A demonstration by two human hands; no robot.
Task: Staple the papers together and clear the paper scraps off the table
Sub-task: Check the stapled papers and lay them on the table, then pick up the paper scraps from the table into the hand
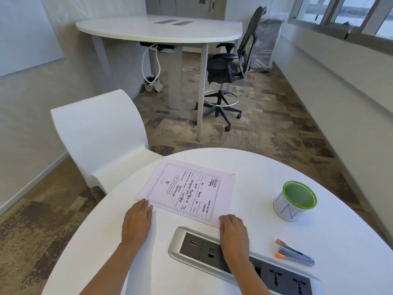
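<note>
A pinkish printed paper stack lies flat on the round white table, turned sideways to me. My left hand rests palm-down with its fingertips touching the stack's near left corner. My right hand lies flat with its fingertips at the near right corner. A blue and orange stapler lies on the table to the right of my right hand, untouched. No loose paper scraps show on the tabletop.
A green mesh cup wrapped in white paper stands at the right. A silver socket panel is set into the table under my right wrist. A white chair stands at the table's left; beyond are another table and a black office chair.
</note>
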